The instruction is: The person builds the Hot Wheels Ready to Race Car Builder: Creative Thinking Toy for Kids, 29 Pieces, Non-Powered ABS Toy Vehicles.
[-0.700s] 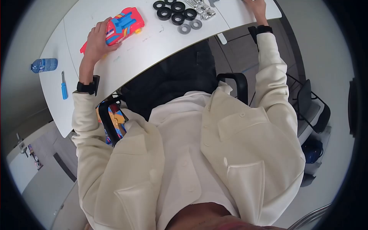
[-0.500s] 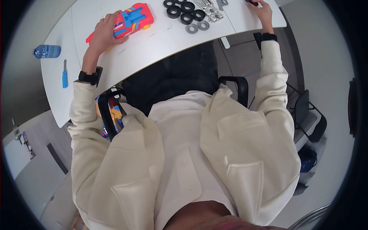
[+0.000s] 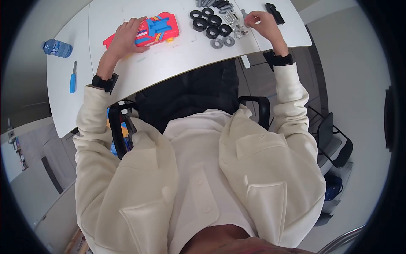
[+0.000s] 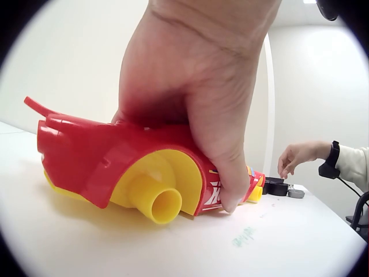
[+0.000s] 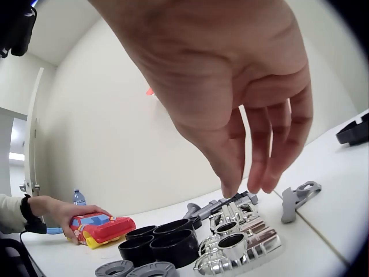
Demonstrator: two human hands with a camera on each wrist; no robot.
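Observation:
My left hand (image 3: 128, 37) grips the rear half of a red toy car body (image 4: 109, 158) with blue and yellow parts, its thumb along the near side. The car rests on the white table, and a yellow axle stub (image 4: 164, 203) shows in the wheel arch. My right hand (image 3: 263, 24) hovers with loosely bent fingers and nothing between them, over the chrome engine-like pieces (image 5: 230, 245). Close by the fingers lies a small grey bracket-like part (image 5: 295, 202). Several black tire rings (image 3: 212, 32) and two grey rings (image 3: 217, 43) sit left of it.
Grey and black rod-like pieces (image 3: 220, 4) lie at the back. A long black part (image 3: 275, 13) is at the right. On the far left are a blue screwdriver (image 3: 73, 80) and a water bottle (image 3: 57, 48). The table's front edge (image 3: 182, 73) curves before the person.
My right hand has left the black part at the right and come over toward the chrome pieces. The left hand keeps its grip on the car. The head view has shifted.

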